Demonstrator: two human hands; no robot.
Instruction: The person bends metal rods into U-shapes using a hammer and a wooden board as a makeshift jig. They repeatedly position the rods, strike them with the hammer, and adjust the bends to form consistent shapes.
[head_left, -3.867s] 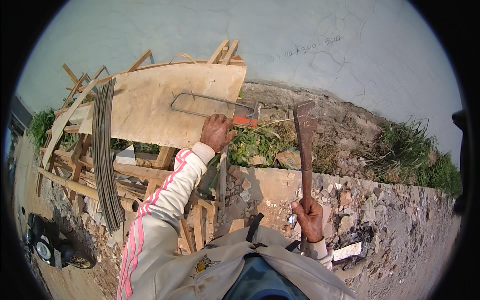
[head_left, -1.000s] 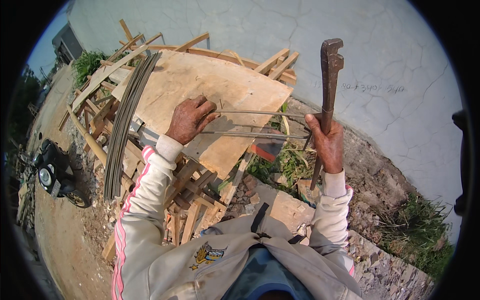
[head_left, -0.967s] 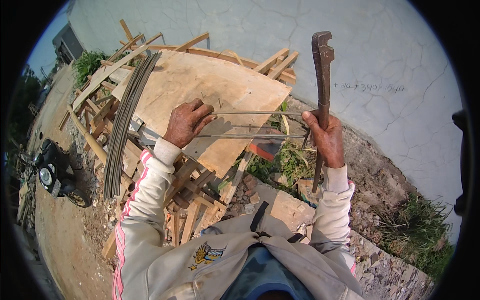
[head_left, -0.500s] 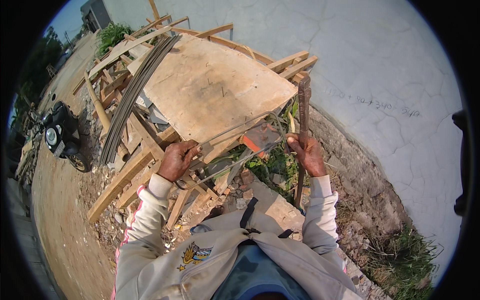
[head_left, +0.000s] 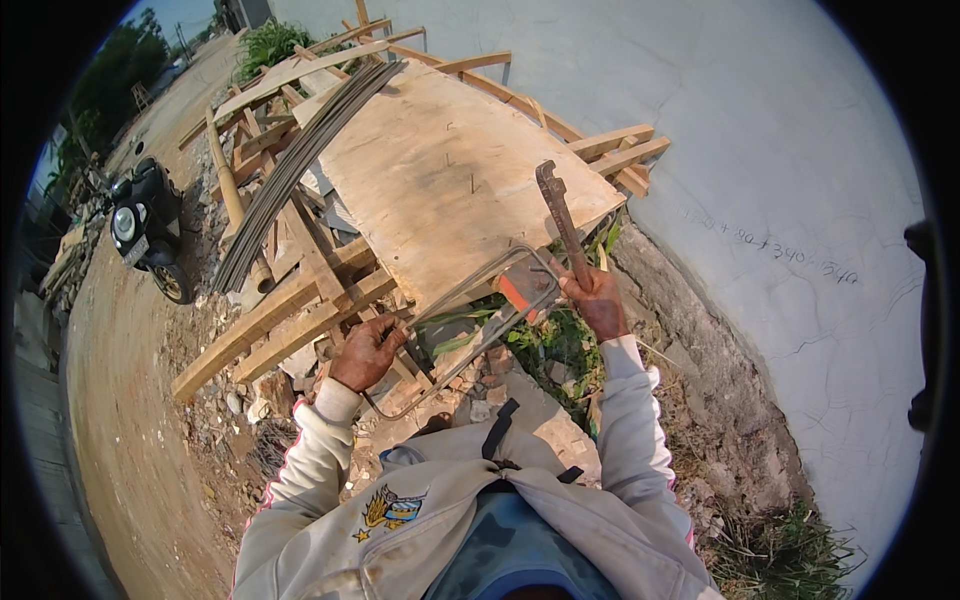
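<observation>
My left hand (head_left: 366, 354) is closed on one end of a thin steel rod bent into a long rectangular stirrup (head_left: 514, 249). The stirrup slants up and away to the right, its far corner beside my right hand (head_left: 597, 304). That hand is wrapped round the shaft of a rusty rebar bending wrench (head_left: 566, 213), whose notched jaw points up and leans left. Whether my right fingers also touch the stirrup, I cannot tell. Beneath the stirrup's far end lies a flat piece with an orange-red edge (head_left: 518, 292), partly hidden.
Ahead, a worn plywood sheet (head_left: 430, 170) rests on stacked timber (head_left: 250, 330), with a bundle of steel rods (head_left: 300, 165) along its left side. A grey cracked wall (head_left: 780, 160) stands to the right. Rubble lies underfoot; a scooter (head_left: 147, 230) is parked left on the dirt road.
The wrench has tipped from nearly upright to leaning left. My left hand still grips the stirrup, now slightly lower in view. The background has shifted a little to the right.
</observation>
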